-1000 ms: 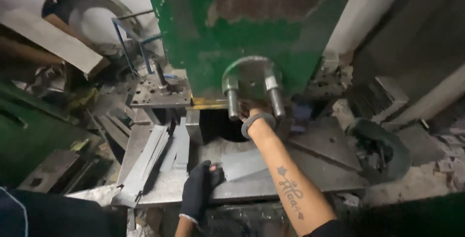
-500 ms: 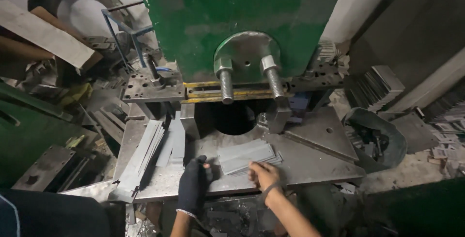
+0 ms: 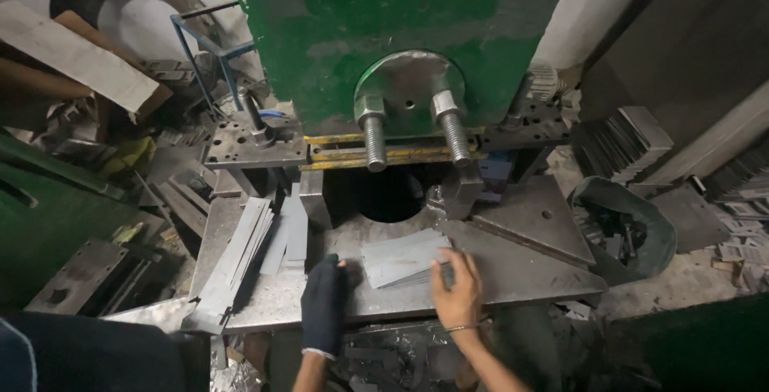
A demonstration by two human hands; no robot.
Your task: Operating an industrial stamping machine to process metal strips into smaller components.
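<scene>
Head view: my gloved left hand (image 3: 324, 300) rests flat on the counter (image 3: 521, 276), fingers together, just left of the sheets (image 3: 403, 258). My bare right hand (image 3: 458, 284) spreads its fingers on the stack's right edge. The stack lies in front of the press (image 3: 400, 56) opening. Sharp edges could cut the bare hand if the sheets slide. At right, a dark bin (image 3: 621, 228) holds metal offcuts.
</scene>
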